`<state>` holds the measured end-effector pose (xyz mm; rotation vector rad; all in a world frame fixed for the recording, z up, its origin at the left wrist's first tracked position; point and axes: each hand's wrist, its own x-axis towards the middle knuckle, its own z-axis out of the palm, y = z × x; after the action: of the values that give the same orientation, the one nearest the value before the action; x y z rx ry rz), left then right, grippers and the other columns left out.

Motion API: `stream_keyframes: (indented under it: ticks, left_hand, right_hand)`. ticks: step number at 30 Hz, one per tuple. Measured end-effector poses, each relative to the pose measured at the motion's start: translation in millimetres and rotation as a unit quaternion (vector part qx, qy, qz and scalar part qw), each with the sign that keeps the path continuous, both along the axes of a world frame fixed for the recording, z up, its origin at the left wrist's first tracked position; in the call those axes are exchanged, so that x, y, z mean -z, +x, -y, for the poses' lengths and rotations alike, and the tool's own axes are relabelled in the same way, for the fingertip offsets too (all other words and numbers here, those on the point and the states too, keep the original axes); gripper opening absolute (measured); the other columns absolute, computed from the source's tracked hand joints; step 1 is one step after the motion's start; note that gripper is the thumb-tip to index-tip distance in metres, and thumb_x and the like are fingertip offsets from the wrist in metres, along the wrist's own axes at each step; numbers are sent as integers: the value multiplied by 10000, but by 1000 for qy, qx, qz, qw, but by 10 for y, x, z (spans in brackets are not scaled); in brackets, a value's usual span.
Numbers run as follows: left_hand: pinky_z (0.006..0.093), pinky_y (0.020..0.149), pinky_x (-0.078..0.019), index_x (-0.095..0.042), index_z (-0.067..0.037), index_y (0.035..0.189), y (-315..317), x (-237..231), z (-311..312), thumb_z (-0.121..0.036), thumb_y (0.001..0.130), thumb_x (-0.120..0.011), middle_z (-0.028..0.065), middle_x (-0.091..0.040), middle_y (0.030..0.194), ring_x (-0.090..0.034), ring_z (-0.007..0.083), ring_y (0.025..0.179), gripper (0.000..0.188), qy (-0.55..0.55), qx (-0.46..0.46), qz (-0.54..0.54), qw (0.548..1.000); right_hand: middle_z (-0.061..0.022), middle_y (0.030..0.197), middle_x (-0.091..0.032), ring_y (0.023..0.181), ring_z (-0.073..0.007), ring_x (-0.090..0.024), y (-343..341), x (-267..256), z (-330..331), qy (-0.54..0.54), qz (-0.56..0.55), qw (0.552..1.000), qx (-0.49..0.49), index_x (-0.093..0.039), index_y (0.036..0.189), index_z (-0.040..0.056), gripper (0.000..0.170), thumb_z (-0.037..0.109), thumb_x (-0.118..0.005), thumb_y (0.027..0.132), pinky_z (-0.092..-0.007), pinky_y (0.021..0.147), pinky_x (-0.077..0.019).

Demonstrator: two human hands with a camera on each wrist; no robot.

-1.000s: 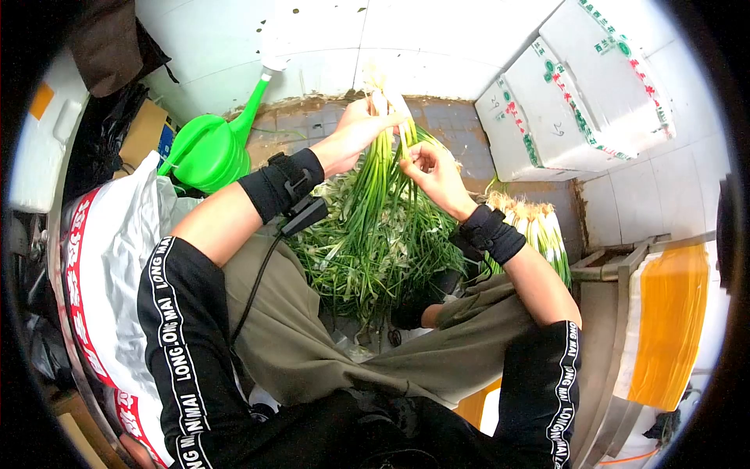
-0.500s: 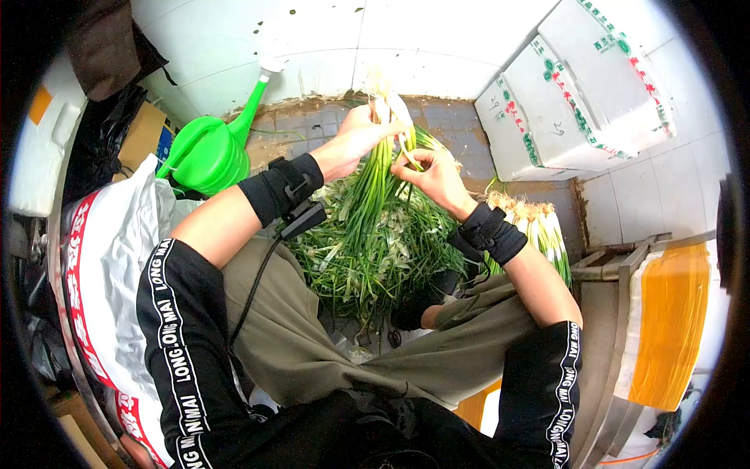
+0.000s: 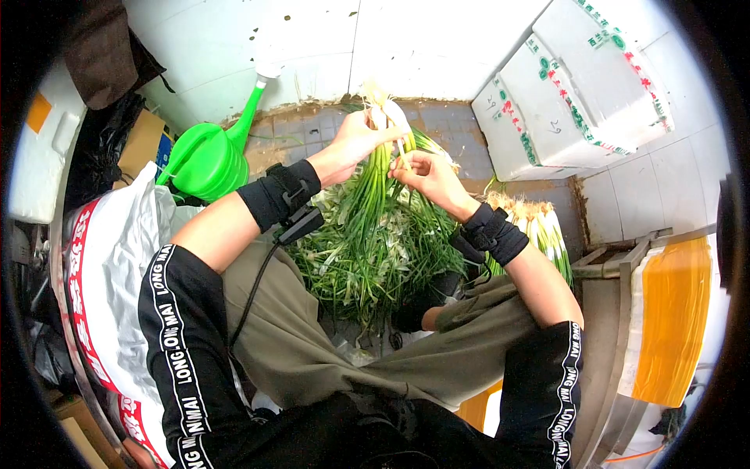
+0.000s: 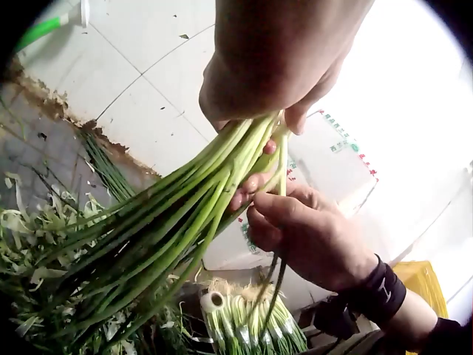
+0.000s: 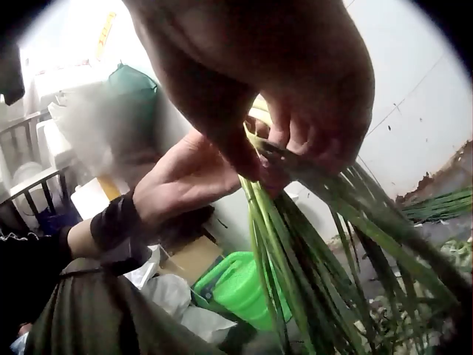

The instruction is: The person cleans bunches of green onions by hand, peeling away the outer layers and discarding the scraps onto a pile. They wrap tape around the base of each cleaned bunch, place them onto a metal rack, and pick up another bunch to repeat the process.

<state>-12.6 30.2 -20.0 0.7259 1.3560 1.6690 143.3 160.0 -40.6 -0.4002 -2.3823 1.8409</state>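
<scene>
My left hand (image 3: 351, 148) grips a bunch of spring onions (image 3: 373, 176) near the white bulbs, roots up and green leaves hanging down. Beside it, my right hand (image 3: 434, 180) pinches a pale green stalk at the bunch's right side between thumb and fingers. In the left wrist view that stalk (image 4: 282, 166) stands apart from the others, held by the right hand (image 4: 314, 233). Long dark green leaves (image 5: 399, 237) cross in front of the bunch in the right wrist view. Below the hands lies a heap of loose green leaves and peelings (image 3: 359, 258).
A stack of spring onions (image 3: 543, 227) with roots up stands right of the heap. White foam boxes (image 3: 539, 117) are piled behind it. At the left are a green watering can (image 3: 207, 160) and a white plastic bag (image 3: 117, 289). A tiled wall (image 3: 312, 47) closes the back.
My right hand has moved slightly left toward the bunch, its fingers closing on a pale stalk. The left hand keeps its grip, and the head view has shifted a little.
</scene>
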Motion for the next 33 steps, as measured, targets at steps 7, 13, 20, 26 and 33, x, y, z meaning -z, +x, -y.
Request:
stream_keyframes:
  ticks: [7,13,20,26,33]
  left_hand:
    - [280,776,-501,-641,-37,1034,-52,-120,46,-177,902,-722,35,-677,968,-621,104,868,209,26,12,-12,1000]
    - [267,859,-472,-632,-35,1095,-74,-184,73,-192,923,-699,42,-672,1027,-618,114,963,241,46,91,-33,994]
    - [283,823,-519,-605,-27,1096,-31,-222,33,-147,901,-718,51,-660,1004,-631,130,920,256,33,151,-17,988]
    - [310,606,-547,-577,-16,1066,-78,-176,62,-172,934,-680,78,-647,955,-641,162,702,229,24,176,8,984]
    - [306,693,-553,-558,-33,1066,-41,-244,75,-193,959,-650,65,-631,953,-646,155,780,213,33,205,63,976]
  right_hand:
    - [-109,989,-710,845,-151,-693,144,-424,-67,294,-20,953,-77,-659,1109,13,206,137,-639,945,-295,741,-564]
    - [-60,983,-689,920,-138,-640,101,-351,-329,177,-99,979,34,-631,1116,14,181,106,-607,962,-277,851,-506]
    - [-2,1055,-668,883,-85,-606,47,-233,-345,-140,46,976,-161,-640,1137,54,187,118,-553,984,-253,863,-484]
    - [-44,1116,-660,901,-97,-597,65,-374,-169,-206,52,950,-230,-569,1232,47,300,116,-606,943,-275,865,-501]
    - [-70,1152,-680,977,-123,-635,33,-226,-207,-180,35,958,-219,-629,1212,28,284,149,-636,954,-303,926,-503]
